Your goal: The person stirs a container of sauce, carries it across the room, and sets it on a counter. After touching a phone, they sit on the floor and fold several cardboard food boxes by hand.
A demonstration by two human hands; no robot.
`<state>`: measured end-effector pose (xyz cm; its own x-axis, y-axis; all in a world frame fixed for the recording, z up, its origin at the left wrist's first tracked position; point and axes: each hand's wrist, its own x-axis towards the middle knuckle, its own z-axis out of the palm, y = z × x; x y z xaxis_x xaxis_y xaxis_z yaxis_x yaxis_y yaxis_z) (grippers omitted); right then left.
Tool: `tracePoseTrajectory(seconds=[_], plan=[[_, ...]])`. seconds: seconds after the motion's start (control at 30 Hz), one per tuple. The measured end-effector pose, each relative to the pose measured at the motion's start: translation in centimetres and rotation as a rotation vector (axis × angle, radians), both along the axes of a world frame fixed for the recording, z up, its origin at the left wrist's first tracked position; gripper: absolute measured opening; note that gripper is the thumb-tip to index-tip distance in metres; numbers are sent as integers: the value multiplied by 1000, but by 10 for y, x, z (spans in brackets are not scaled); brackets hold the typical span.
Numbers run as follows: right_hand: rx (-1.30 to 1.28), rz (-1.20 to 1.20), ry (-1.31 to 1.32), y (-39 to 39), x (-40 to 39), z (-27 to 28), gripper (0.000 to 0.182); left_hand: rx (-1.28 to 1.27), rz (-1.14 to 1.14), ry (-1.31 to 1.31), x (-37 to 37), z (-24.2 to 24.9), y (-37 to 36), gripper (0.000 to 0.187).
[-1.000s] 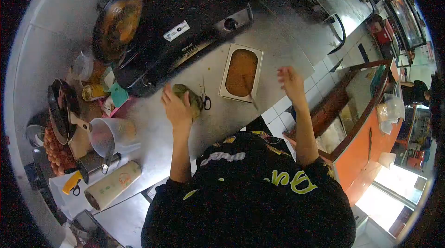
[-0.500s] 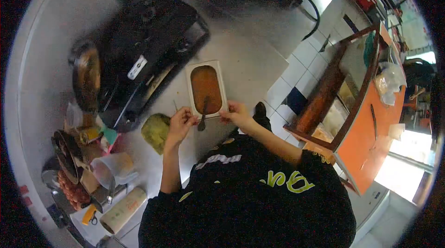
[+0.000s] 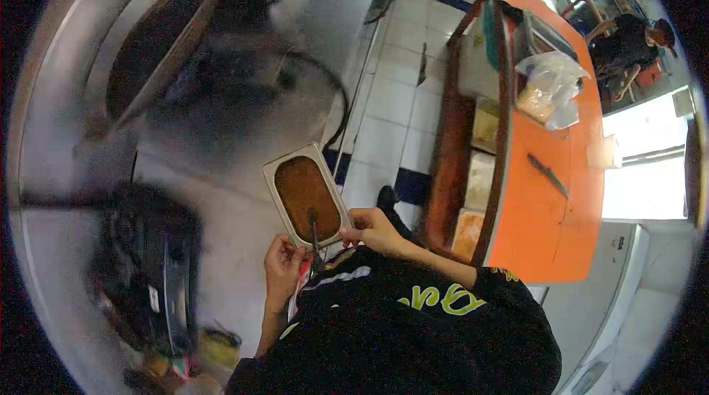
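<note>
A rectangular metal food pan (image 3: 273, 192) of orange-brown sauce (image 3: 304, 192) is in front of my body. My left hand (image 3: 283, 269) pinches its near left corner. At the near right corner my right hand (image 3: 375, 231) grips the rim, thumb on top. A dark utensil handle (image 3: 316, 236) sticks out of the sauce and over the near rim between my hands; its other end is hidden in the sauce.
To the right stands an orange-topped counter (image 3: 546, 225) with a knife (image 3: 548, 175) and a plastic bag (image 3: 550, 88) on it. A black appliance (image 3: 173, 284) sits on the steel worktop (image 3: 236, 247) at left. Tiled floor (image 3: 380, 125) runs between them. A person (image 3: 628, 48) is far right.
My view has turned right, so the black appliance slid down and left and the orange counter came closer. The pan has moved with my hands from over the worktop towards its edge.
</note>
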<state>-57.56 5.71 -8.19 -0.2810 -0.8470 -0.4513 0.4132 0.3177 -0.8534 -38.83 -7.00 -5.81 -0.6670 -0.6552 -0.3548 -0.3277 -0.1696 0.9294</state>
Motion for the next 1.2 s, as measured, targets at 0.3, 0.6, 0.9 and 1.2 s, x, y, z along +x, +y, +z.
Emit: tracePoseTrajectory(seconds=[0.3,0.6,0.9,1.2], plan=[[1,-369,157,21,-301,58,15,-20,-316,138,-354,32,-26,13],[-167,-732,155,-50,-618,94,15,-2,-489,321,-713,62,-114,14],[-209,-906,152,-133,-946,149,21,-26,-676,425,-1068,125,-203,16],[-363,-823,230,-175,-1282,124,20,-84,-662,454,-1391,105,-245,13]])
